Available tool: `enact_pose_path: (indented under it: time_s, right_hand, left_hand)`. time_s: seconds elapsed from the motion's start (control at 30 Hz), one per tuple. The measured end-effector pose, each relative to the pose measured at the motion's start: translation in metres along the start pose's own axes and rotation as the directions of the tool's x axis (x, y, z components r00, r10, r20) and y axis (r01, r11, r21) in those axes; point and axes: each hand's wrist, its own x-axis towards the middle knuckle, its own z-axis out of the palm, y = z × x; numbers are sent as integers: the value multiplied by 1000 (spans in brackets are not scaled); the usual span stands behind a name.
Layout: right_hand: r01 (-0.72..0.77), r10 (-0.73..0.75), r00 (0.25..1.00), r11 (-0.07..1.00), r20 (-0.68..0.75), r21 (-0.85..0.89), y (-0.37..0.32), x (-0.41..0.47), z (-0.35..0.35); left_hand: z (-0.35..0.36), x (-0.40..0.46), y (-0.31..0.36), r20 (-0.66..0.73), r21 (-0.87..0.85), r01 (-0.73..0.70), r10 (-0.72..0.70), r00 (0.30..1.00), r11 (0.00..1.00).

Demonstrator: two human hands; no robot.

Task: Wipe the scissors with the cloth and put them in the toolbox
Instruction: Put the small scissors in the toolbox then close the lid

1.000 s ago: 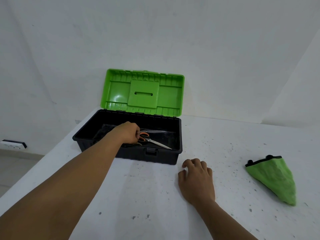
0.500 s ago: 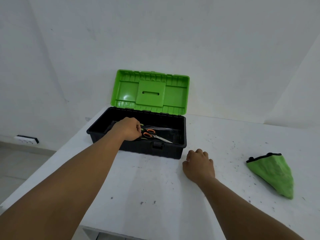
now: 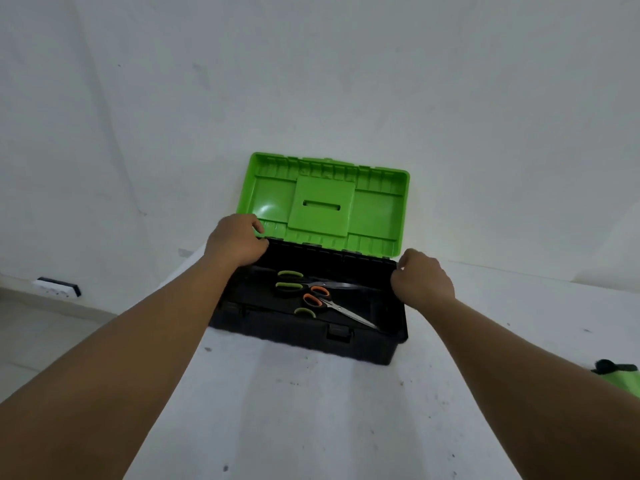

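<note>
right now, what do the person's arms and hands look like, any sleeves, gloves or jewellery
Both arms are bare along all that shows, with no sleeves in view. The left hand and the right hand wear no gloves, and no watch, bracelet or ring can be seen on their visible sides. No markings or bandages show either.

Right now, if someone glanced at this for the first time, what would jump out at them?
The bright green lid stands open against the white wall, above the black toolbox at the far side of the white table. Inside lie scissors with orange and green handles. The left hand and right hand reach to the box's back corners, and a green cloth peeks in at the right edge.
</note>
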Motion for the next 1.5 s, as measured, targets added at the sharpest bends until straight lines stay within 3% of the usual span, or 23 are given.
enact_pose_path:
  time_s: [0.13, 0.3, 0.4, 0.6, 0.9, 1.0, 1.13, 1.27, 1.33, 1.5]
  right_hand:
    - [0, 10, 997, 992, -76, 124, -22, 40, 10]
    - [-134, 176, 980, 932, -97, 336, -28, 81, 17]
    - [-148, 191, 980, 896, -61, 419, -25, 89, 17]
    - [-105, 199, 972, 846, -127, 522, -18, 84, 20]
    - [-30, 195, 963, 759, -183, 651, -12, 67, 9]
    - [-22, 207, 963, 700, -174, 714, -9, 54, 4]
    - [-49, 210, 971, 652, -117, 757, -3, 41, -2]
    - [-175, 173, 979, 435, 109, 883, -6, 24, -21]
    - [-223, 130, 974, 377, 187, 899, -4, 19, -30]
    - [-231, 15, 970, 374, 243, 898, -6, 5, -45]
  left_hand:
    - [10, 40, -12, -29, -55, 152, -154, 988, 987]
    - [21, 74, -22, 54, -279, 283, -280, 959, 918]
    - [25, 86, -22, 82, -351, 305, -296, 952, 885]
    - [23, 105, -27, 160, -393, 360, -322, 933, 846]
    - [-5, 94, -20, 196, -676, 405, -379, 904, 616]
    - [-23, 82, -13, 157, -734, 351, -357, 921, 581]
    - [-49, 71, -5, 133, -790, 299, -326, 936, 536]
    - [-67, 59, -5, 153, -759, 321, -325, 933, 566]
    - [-71, 50, -9, 157, -733, 340, -339, 928, 589]
    - [-72, 26, -19, 133, -724, 319, -330, 935, 612]
